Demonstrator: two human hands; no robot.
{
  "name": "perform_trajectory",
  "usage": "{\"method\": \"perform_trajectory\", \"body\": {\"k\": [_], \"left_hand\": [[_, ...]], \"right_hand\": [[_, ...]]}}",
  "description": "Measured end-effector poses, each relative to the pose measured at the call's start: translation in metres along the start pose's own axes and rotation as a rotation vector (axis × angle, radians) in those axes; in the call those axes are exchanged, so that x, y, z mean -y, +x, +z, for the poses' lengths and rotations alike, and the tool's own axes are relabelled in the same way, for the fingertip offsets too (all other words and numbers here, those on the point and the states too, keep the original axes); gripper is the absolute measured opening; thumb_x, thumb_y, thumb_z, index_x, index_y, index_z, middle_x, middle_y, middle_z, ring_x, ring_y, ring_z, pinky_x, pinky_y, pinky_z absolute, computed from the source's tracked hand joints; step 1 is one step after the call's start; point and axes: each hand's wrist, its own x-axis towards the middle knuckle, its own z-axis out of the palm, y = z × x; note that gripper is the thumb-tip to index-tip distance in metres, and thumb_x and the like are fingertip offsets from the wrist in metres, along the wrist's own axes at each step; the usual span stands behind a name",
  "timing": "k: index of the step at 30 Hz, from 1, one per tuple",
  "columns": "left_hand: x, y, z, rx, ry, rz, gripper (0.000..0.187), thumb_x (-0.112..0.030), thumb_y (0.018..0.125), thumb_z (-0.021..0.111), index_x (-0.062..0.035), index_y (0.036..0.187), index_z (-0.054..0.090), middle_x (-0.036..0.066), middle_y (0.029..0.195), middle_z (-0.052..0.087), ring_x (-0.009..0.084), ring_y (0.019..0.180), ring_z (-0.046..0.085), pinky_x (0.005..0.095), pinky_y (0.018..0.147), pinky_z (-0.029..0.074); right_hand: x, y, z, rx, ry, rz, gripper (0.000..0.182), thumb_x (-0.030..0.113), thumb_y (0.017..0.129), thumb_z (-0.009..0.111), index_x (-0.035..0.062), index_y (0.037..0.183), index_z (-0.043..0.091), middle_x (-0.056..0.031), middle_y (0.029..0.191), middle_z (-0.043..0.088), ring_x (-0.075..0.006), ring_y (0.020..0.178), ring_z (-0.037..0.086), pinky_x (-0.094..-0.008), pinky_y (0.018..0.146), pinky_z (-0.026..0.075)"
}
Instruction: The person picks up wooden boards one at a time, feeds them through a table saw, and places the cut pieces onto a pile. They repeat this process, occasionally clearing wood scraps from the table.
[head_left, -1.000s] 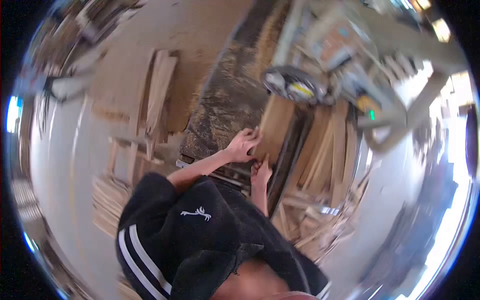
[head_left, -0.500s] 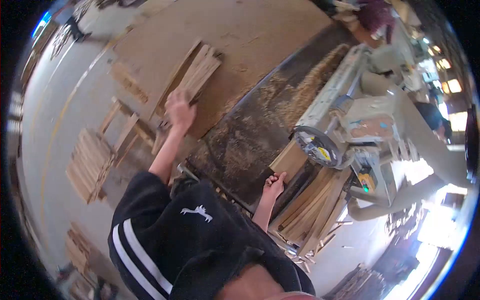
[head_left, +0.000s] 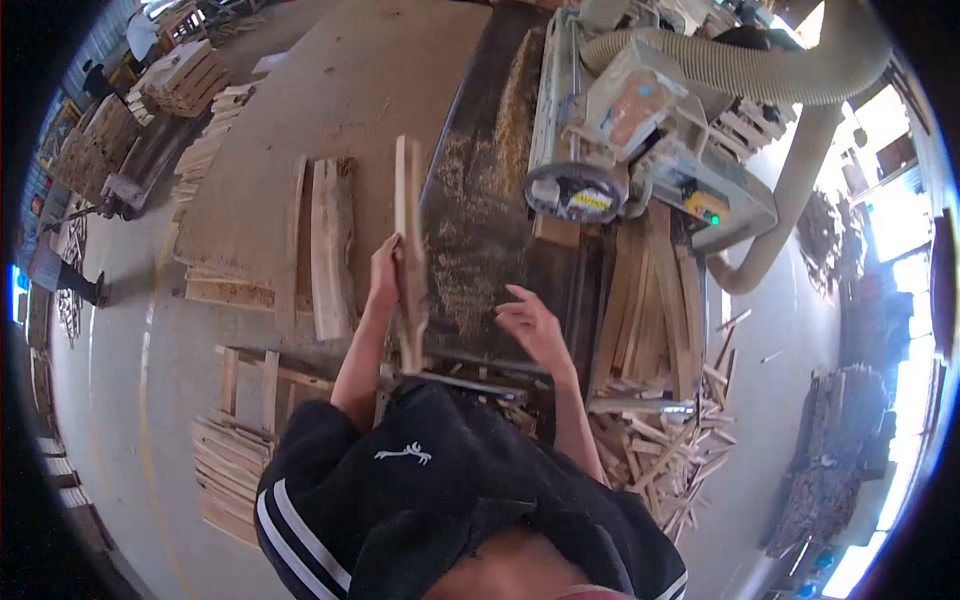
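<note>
My left hand (head_left: 385,270) grips a rough-edged wooden board (head_left: 409,200) by its side. The board stands tilted near the left edge of the dark machine bed (head_left: 500,250). Over the sawdust-strewn bed is my right hand (head_left: 533,326), fingers apart and holding nothing. Beyond it, the end of another board (head_left: 556,231) sticks out beneath the machine's round guard (head_left: 577,192). To the left of my left hand, a wide board (head_left: 332,245) and a narrow strip (head_left: 293,245) lie on the brown tabletop (head_left: 380,90).
Cut strips (head_left: 650,300) lie right of the bed, above a heap of offcuts (head_left: 670,450). A ribbed hose (head_left: 720,70) arches over the machine. Stacked boards (head_left: 228,470) sit on the left. A person (head_left: 65,275) stands in the far left background.
My left hand has picked up a board and brought it right, to the bed. My right hand has left the board at the machine and opened. The view has swung round.
</note>
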Motion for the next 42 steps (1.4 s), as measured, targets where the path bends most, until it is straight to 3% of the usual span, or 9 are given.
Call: {"method": "perform_trajectory", "body": {"k": [7, 13, 16, 21, 23, 25, 29, 35, 42], "left_hand": [[0.069, -0.041, 0.124, 0.139, -0.423, -0.083, 0.065, -0.050, 0.110, 0.023, 0.0002, 0.144, 0.045, 0.016, 0.125, 0.068, 0.0254, 0.107, 0.066, 0.0430, 0.092, 0.054], [0.120, -0.074, 0.146, 0.143, -0.059, -0.183, 0.054, -0.042, 0.110, 0.030, 0.0006, 0.138, 0.048, 0.014, 0.124, 0.067, 0.0217, 0.100, 0.066, 0.0383, 0.085, 0.055], [0.123, -0.106, 0.165, 0.021, 0.286, -0.161, 0.046, -0.042, 0.104, 0.057, 0.0007, 0.107, 0.074, 0.001, 0.091, 0.073, 0.0073, 0.075, 0.066, 0.0255, 0.063, 0.053], [0.153, -0.110, 0.161, 0.182, 0.669, -0.118, 0.031, -0.032, 0.105, 0.062, -0.0026, 0.113, 0.069, -0.001, 0.090, 0.064, 0.0101, 0.082, 0.061, 0.0328, 0.080, 0.053], [0.144, -0.123, 0.167, 0.410, 0.861, 0.078, 0.037, -0.032, 0.105, 0.061, -0.0007, 0.124, 0.068, -0.001, 0.093, 0.063, 0.0080, 0.083, 0.058, 0.0333, 0.083, 0.051], [0.146, -0.127, 0.178, 0.550, 0.836, 0.171, 0.063, -0.040, 0.103, 0.061, -0.0003, 0.150, 0.048, 0.019, 0.149, 0.052, 0.0294, 0.137, 0.050, 0.0424, 0.112, 0.041], [0.169, -0.110, 0.183, 0.601, 1.248, 0.320, 0.082, -0.055, 0.098, 0.060, 0.0063, 0.150, 0.042, 0.028, 0.163, 0.026, 0.0435, 0.155, 0.013, 0.0540, 0.123, 0.022], [0.176, -0.073, 0.205, 0.652, 1.607, 0.442, 0.092, -0.064, 0.099, 0.049, 0.0060, 0.156, 0.030, 0.029, 0.165, 0.018, 0.0441, 0.155, 0.009, 0.0574, 0.123, 0.020], [0.165, -0.026, 0.217, 0.567, 1.693, 0.592, 0.094, -0.064, 0.095, 0.055, 0.0056, 0.154, 0.033, 0.031, 0.163, 0.022, 0.0446, 0.154, 0.018, 0.0567, 0.120, 0.026]], "right_hand": [[0.007, -0.120, 0.078, -0.151, -0.610, -0.137, 0.094, 0.021, 0.087, 0.080, 0.0152, 0.163, 0.025, -0.0223, 0.121, 0.069, -0.0381, 0.096, 0.072, -0.0427, 0.078, 0.060], [-0.031, -0.185, 0.071, -0.531, -0.646, -0.094, 0.057, 0.013, 0.088, 0.077, 0.0025, 0.140, 0.058, -0.0193, 0.103, 0.073, -0.0318, 0.081, 0.075, -0.0376, 0.066, 0.060], [-0.019, -0.203, 0.074, -0.798, -0.480, 0.053, 0.040, 0.013, 0.094, 0.073, -0.0018, 0.129, 0.062, -0.0216, 0.103, 0.073, -0.0257, 0.081, 0.076, -0.0378, 0.065, 0.060], [-0.085, -0.220, 0.073, -0.793, -0.222, 0.232, 0.030, 0.018, 0.102, 0.065, -0.0032, 0.123, 0.063, -0.0140, 0.094, 0.076, -0.0166, 0.073, 0.074, -0.0288, 0.065, 0.057], [-0.108, -0.217, 0.075, -0.647, 0.718, 0.416, 0.035, 0.028, 0.105, 0.061, -0.0011, 0.124, 0.063, -0.0131, 0.107, 0.076, -0.0148, 0.087, 0.075, -0.0278, 0.073, 0.059], [-0.113, -0.213, 0.081, -0.636, 0.876, 0.396, 0.037, 0.031, 0.106, 0.058, -0.0002, 0.125, 0.063, -0.0122, 0.114, 0.074, -0.0160, 0.095, 0.073, -0.0279, 0.078, 0.060], [-0.142, -0.196, 0.077, -0.648, 1.232, 0.294, 0.046, 0.037, 0.109, 0.049, 0.0007, 0.138, 0.056, -0.0100, 0.138, 0.064, -0.0222, 0.119, 0.065, -0.0336, 0.098, 0.054], [-0.164, -0.145, 0.074, -0.937, 0.956, 0.450, 0.051, 0.049, 0.103, 0.059, -0.0003, 0.114, 0.065, -0.0158, 0.107, 0.075, -0.0242, 0.093, 0.073, -0.0356, 0.076, 0.059], [-0.159, -0.074, 0.055, -1.281, 0.569, 0.568, 0.046, 0.040, 0.103, 0.061, 0.0042, 0.074, 0.056, -0.0047, 0.058, 0.055, -0.0161, 0.046, 0.052, -0.0312, 0.040, 0.039]]}}
